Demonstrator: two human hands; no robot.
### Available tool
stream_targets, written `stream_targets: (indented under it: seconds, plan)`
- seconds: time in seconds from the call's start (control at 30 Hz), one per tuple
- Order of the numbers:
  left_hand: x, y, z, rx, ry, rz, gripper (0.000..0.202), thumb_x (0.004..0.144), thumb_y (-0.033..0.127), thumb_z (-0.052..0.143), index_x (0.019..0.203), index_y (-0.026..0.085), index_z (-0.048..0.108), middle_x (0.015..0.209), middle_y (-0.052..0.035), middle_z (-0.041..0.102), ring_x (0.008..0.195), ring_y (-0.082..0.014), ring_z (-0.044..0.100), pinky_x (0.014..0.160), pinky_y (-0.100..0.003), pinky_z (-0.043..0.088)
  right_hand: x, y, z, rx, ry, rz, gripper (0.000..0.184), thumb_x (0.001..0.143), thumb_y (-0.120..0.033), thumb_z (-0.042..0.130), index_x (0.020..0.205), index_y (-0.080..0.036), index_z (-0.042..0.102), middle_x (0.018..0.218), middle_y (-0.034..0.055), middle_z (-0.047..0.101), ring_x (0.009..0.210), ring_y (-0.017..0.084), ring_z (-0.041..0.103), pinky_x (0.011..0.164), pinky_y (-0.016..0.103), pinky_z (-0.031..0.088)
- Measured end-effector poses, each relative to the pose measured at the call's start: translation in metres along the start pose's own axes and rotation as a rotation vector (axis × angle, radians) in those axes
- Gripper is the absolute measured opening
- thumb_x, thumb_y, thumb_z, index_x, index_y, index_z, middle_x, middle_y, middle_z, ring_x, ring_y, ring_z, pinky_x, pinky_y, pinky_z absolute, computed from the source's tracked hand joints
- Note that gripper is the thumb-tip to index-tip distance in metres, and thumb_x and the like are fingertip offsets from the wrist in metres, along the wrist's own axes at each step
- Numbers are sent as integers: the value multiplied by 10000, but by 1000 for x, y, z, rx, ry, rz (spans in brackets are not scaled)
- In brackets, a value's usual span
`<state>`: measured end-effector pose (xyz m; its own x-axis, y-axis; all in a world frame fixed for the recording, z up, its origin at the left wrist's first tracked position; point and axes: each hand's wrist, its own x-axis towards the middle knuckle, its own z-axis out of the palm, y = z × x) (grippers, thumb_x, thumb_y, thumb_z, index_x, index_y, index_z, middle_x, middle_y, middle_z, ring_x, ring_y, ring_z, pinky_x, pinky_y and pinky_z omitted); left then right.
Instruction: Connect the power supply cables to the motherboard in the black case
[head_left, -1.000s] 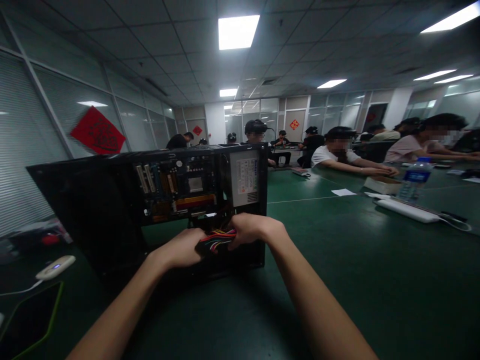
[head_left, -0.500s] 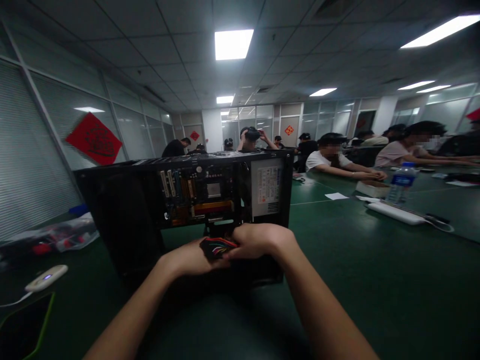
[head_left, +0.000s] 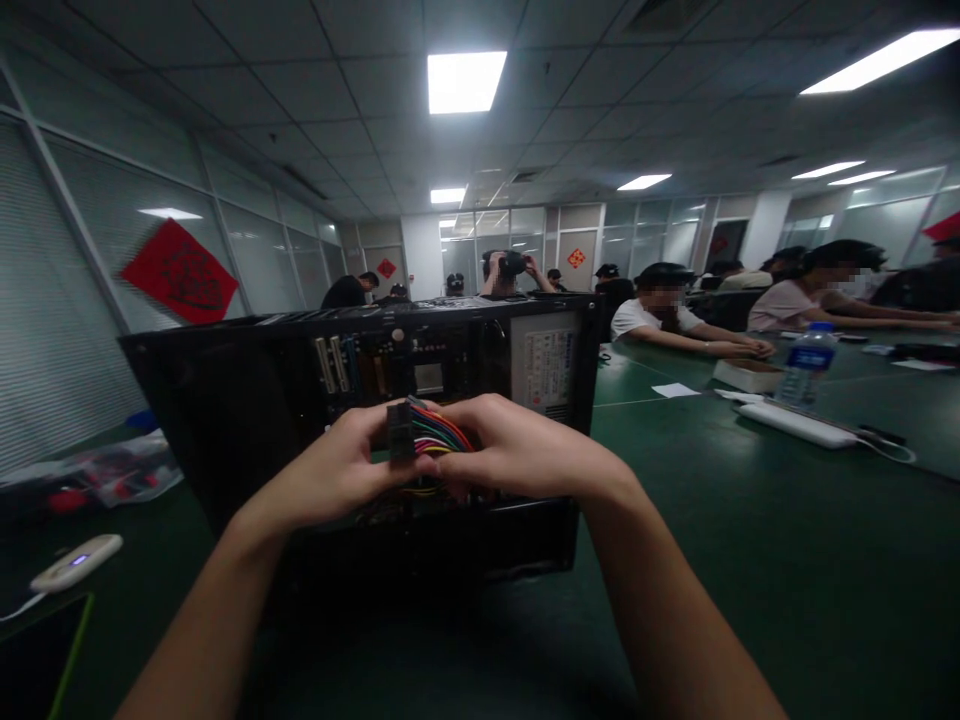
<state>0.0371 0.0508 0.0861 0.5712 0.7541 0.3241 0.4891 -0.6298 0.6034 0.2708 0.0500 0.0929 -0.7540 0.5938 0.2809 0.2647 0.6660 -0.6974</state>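
A black connector point(head_left: 401, 432) with a bundle of coloured wires point(head_left: 442, 430) is held up in front of the open side of a black computer case point(head_left: 232, 430). The person's left hand point(head_left: 337, 455) grips the connector between thumb and fingers; the right hand point(head_left: 517, 445) is closed on the wires just to its right. Behind them, the case stands upright on a dark green table point(head_left: 750, 540), showing a circuit board point(head_left: 450, 342) and, at its right, a labelled power supply point(head_left: 541, 360).

On the table's left lie a clear plastic bag point(head_left: 142, 475) and a small white device point(head_left: 77, 563) with a lit display. On the right are a capped bottle point(head_left: 805, 365), a shallow box point(head_left: 748, 376) and a sheet of paper point(head_left: 675, 390).

A person in a white shirt point(head_left: 637, 318) leans on the table's far right. Glass partitions point(head_left: 52, 270) line the left, a red diamond-shaped decoration point(head_left: 180, 272) against them, and bright panels point(head_left: 466, 82) light the tiled ceiling point(head_left: 360, 90).
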Motion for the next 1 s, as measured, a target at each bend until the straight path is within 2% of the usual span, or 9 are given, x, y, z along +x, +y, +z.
stream_targets:
  seconds: [0.13,0.2,0.3,0.37,0.47,0.63,0.7,0.83,1.0]
  plan:
    - [-3,8,2,32,132,42,689,805,461,823,1395,206,574,1226,-69,735,1060,-235,721,931,-317,592,-4,-7,2,-3,-1,52,222,974,-342,620,901,-134,643,742,4,671,628,105,587,534,200,408]
    - [-3,12,3,48,160,57,618,791,448,837,1313,192,627,1123,-48,760,971,-211,734,867,-289,602,-6,-8,3,-26,22,55,225,969,-336,620,878,-133,647,739,9,671,622,104,576,523,202,393]
    - [-2,15,4,61,170,77,370,836,445,791,1069,164,735,984,-39,777,890,-198,737,793,-269,602,-7,-7,2,-7,64,64,248,958,-358,631,860,-132,661,728,13,665,613,105,564,512,205,382]
    - [-3,15,3,88,218,74,313,865,450,756,977,158,763,928,-40,781,855,-195,734,758,-263,596,-8,-5,-1,52,100,78,296,955,-412,632,864,-134,672,728,17,666,605,109,562,503,209,380]
    - [-6,16,-1,120,243,59,293,863,448,759,955,170,783,888,-29,786,816,-181,732,728,-245,586,-7,-4,-5,133,173,54,386,947,-511,623,880,-138,697,750,18,669,632,119,571,529,218,399]
    - [-11,21,-3,135,212,87,253,860,412,765,962,181,780,880,-14,786,781,-158,732,711,-215,582,-8,-4,-7,144,240,37,398,914,-528,660,898,-137,734,714,2,633,642,114,538,558,223,395]
    - [-12,22,-1,176,267,121,277,845,412,778,1008,188,771,896,-14,782,784,-152,725,718,-210,581,-8,-4,-7,177,238,44,397,880,-538,704,900,-142,731,728,2,642,645,112,533,554,221,386]
    - [-13,23,3,252,361,160,497,848,424,773,1286,205,693,871,-9,757,736,-133,691,667,-196,563,-6,-4,-5,257,253,55,415,807,-555,778,860,-148,714,747,6,652,663,115,546,564,223,390]
    - [-16,25,2,353,399,229,689,867,495,762,1463,200,581,829,-8,725,676,-116,657,623,-185,536,4,0,1,367,397,14,450,773,-581,792,832,-145,698,726,-5,631,630,97,525,556,215,387]
